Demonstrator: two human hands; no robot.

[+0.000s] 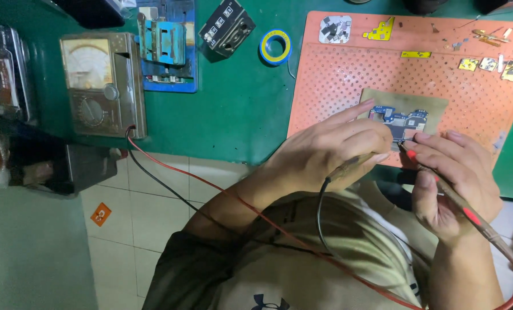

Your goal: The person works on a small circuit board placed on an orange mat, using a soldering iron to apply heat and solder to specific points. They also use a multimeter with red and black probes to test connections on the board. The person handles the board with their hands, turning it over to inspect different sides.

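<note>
While both hands meet near the front edge of the orange mat, the blue circuit board lies just past the fingertips. The left hand pinches a black probe; the right hand grips a red probe.

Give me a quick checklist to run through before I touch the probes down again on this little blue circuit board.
1. Red-tipped probe held in the right hand: ok.
2. Dark probe with the black lead held in the left hand: ok.
3. Small blue circuit board lying flat on the tan pad, on the perforated orange mat: ok.
4. Probe tips on the intended contacts: cannot tell, fingers hide them.
5. Red and black leads reaching the beige analogue dial meter: ok.
6. Meter range setting: cannot tell, too small.
</note>
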